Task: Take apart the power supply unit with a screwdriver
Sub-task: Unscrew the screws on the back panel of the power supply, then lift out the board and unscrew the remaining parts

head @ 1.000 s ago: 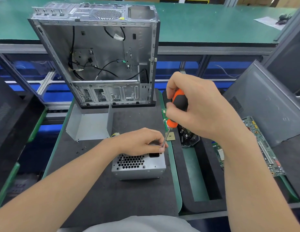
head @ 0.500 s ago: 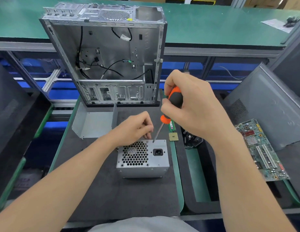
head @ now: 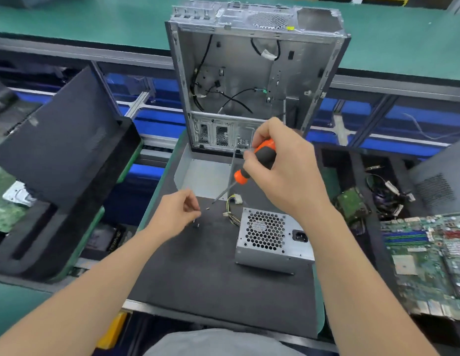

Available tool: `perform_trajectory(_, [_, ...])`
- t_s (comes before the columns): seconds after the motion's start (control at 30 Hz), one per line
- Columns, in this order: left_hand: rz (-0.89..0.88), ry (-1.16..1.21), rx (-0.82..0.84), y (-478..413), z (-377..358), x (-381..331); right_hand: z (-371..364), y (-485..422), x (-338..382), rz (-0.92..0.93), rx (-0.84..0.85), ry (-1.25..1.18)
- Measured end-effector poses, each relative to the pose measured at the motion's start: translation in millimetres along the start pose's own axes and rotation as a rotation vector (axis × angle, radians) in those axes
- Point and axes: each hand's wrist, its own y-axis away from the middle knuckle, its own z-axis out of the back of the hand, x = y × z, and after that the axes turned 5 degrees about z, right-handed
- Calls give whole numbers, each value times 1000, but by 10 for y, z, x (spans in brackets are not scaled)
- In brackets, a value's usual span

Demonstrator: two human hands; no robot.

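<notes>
The grey metal power supply unit lies on the black mat, fan grille and power socket facing me, with its yellow and black wires trailing out behind it. My right hand grips the orange and black screwdriver above and behind the unit, the shaft pointing down-left and its tip off the unit. My left hand hovers over the mat left of the unit, fingers loosely apart. Two small screws lie on the mat just beside its fingertips.
An emptied computer case stands open at the back of the mat, with a bent grey metal plate in front of it. A motherboard, a hard drive and loose cables lie to the right. A black side panel leans at the left.
My left hand has come off the unit's top and moved left, and small screws now lie by its fingers. The screwdriver has lifted off the unit and swung left.
</notes>
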Motion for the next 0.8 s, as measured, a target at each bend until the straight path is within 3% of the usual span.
perform_trajectory(0.17, [84,11,-4,-49,-165,292,-387,78,-75,-108,55,36])
perform_trajectory(0.47, [32,55,2,-151,-237,321,-516,285,-175,-501,69,-33])
perform_trajectory(0.6, [-59,133,-95,-110,-209,18,-340,386,-284,-523,108,-135])
perform_trajectory(0.67, [-96,198,11,-53,-232,-222,-235,436,-348,-520,136,-110])
perform_trajectory(0.8, [-77,349,407,62,-324,-637,-108,561,-540,-510,191,154])
